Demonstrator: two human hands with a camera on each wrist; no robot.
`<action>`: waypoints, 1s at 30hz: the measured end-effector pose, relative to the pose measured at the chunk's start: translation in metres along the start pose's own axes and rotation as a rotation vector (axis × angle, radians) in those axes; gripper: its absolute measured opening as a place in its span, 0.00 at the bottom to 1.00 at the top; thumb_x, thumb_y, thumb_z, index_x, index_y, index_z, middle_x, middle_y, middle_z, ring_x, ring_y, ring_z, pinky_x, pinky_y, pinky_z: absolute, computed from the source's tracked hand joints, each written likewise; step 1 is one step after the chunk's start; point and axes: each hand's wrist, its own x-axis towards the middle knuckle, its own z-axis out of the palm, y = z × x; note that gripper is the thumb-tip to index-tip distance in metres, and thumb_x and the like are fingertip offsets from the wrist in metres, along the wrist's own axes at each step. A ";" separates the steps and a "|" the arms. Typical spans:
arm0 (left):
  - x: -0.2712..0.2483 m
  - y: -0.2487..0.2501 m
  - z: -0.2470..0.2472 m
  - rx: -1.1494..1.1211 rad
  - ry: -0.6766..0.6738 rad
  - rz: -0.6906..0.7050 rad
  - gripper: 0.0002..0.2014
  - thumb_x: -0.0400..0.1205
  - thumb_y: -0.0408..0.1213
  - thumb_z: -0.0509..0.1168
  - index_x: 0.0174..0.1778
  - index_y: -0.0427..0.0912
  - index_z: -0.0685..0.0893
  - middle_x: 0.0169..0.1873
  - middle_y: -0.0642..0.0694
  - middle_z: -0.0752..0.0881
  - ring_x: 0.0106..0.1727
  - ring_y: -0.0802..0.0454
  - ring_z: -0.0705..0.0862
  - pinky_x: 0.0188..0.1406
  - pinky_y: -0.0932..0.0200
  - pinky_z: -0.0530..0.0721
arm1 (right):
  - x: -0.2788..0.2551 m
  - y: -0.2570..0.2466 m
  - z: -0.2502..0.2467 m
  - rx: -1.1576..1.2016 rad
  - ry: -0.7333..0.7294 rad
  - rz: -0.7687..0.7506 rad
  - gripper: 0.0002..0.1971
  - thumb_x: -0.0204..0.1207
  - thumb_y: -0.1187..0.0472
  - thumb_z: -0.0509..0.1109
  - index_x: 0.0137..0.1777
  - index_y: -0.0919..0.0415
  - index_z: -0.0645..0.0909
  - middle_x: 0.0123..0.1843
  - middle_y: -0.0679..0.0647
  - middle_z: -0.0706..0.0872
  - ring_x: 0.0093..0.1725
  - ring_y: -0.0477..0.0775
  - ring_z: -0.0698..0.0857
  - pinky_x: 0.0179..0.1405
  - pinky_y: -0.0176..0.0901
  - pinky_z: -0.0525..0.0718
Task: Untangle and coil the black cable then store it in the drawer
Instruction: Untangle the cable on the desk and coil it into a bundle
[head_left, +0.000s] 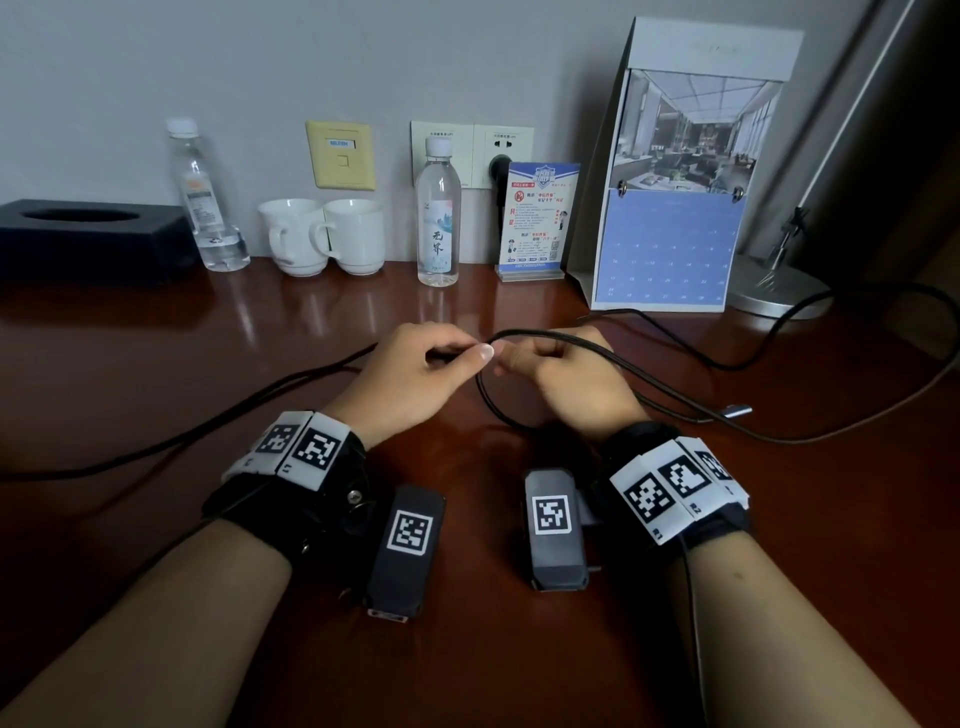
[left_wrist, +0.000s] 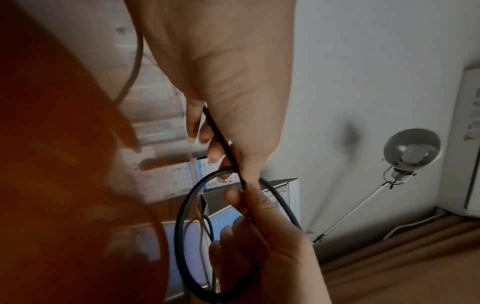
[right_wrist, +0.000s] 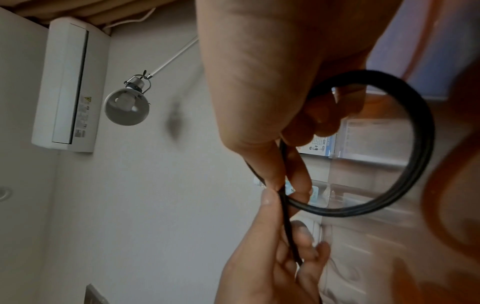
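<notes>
both hands over the middle of the desk (head_left: 156, 364), raised a little off the wood. left hand (head_left: 415, 374) pinches the cable (head_left: 675, 400) between thumb and forefinger, other fingers curled under; right hand (head_left: 576, 384) meets it fingertip to fingertip and has its fingers curled round the same cable. wrist views show a small loop (right_wrist: 405, 185), seemingly two turns lying together, hanging below the right hand, the crossing point caught where the two pinches meet. so coiling looks begun, only the first turns made. the relation that matters: the uncoiled length runs out of the left pinch toward the left edge of the desk, long axis roughly left-right, slanting toward the near-left corner. a second run leaves the right hand toward the right edge, with a silvery plug end (head_left: 735, 410) lying on the wood just right of that hand. a wider arc sweeps past the calendar (head_left: 670, 208) and lamp base (head_left: 779, 291) at the back-right; cannot tell whether that arc is the same cable. judgement: right hand keeps the coil, left hand is the nearer one to slide out along the left run and bring in the next turn. risk: slack snagging, loop twisting on itself. drawer not in view. back edge holds bottles, two cups (head_left: 322, 239), tissue box (head_left: 88, 234).
</notes>
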 end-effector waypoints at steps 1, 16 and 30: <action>-0.001 -0.002 0.000 -0.005 -0.006 -0.012 0.06 0.80 0.46 0.69 0.39 0.57 0.89 0.32 0.59 0.89 0.36 0.63 0.84 0.40 0.59 0.80 | -0.001 -0.001 0.000 0.011 -0.010 0.018 0.12 0.72 0.47 0.74 0.33 0.53 0.90 0.39 0.47 0.93 0.47 0.46 0.90 0.52 0.45 0.84; 0.004 -0.027 -0.044 0.002 0.549 -0.194 0.11 0.79 0.44 0.72 0.35 0.43 0.91 0.29 0.54 0.87 0.33 0.64 0.81 0.41 0.64 0.76 | 0.008 0.000 -0.020 0.413 0.442 0.164 0.20 0.67 0.54 0.77 0.17 0.56 0.78 0.16 0.44 0.73 0.23 0.49 0.70 0.33 0.43 0.68; 0.004 -0.017 -0.025 -0.157 0.307 -0.246 0.13 0.83 0.31 0.65 0.63 0.45 0.85 0.52 0.55 0.86 0.55 0.64 0.83 0.69 0.47 0.80 | 0.006 0.001 -0.012 0.234 0.282 -0.088 0.15 0.73 0.51 0.77 0.27 0.57 0.86 0.28 0.53 0.86 0.33 0.47 0.82 0.45 0.47 0.82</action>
